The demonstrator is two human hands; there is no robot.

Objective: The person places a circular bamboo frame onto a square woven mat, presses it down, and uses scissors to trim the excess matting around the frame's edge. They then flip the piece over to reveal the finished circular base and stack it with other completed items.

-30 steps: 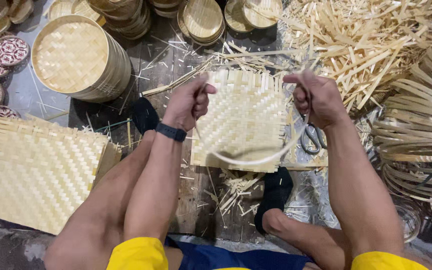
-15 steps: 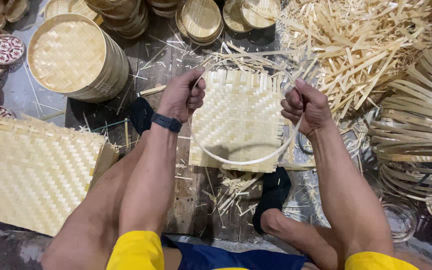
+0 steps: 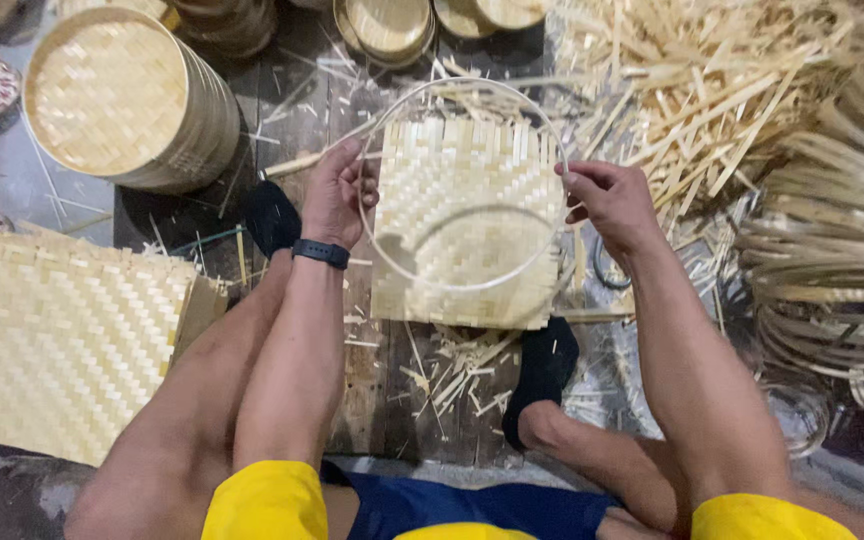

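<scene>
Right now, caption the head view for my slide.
Both hands, left and right, hold a thin hoop over a square woven mat.

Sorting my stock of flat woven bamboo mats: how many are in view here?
2. One small woven mat lies between the left hand and right hand, under the thin hoop. A larger mat stack lies at left; more may be hidden.

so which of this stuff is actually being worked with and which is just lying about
In hand:
- left hand and right hand, gripping a thin bamboo hoop
- square woven mat under the hoop

Lying about:
- stack of round woven trays
- large woven sheets
- loose bamboo strips
- coiled hoops
</scene>
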